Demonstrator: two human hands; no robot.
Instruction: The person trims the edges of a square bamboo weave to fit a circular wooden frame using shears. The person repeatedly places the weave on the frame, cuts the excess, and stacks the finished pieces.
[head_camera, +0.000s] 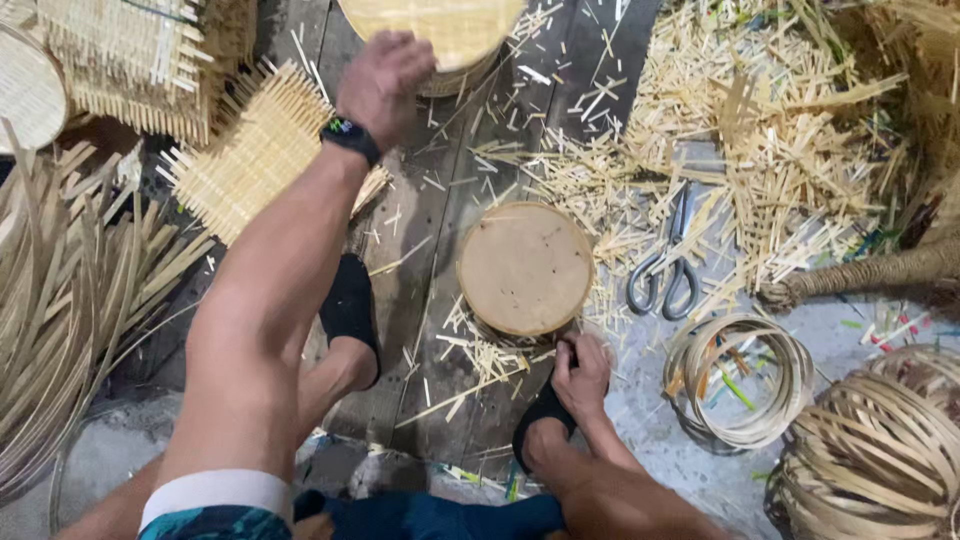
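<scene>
My left hand (385, 80), with a black watch (350, 135) on the wrist, reaches far forward. Its fingers curl over the rim of a round woven bamboo tray (450, 30) at the top edge. My right hand (582, 375) is low and close to me, its fingers closed on the toe of the black sock (545, 412) on my right foot. Just beyond that hand a round wooden block (525, 265) stands on the dark plank floor. My left foot, in a black sock (350, 310), rests beside my left forearm.
Grey scissors (665, 270) lie right of the block, at the edge of a big pile of bamboo offcuts (760, 130). Coiled bamboo rings (740, 380) and a bundle of hoops (880, 450) sit at lower right. Square woven mats (260, 150) and long bamboo strips (60, 300) fill the left.
</scene>
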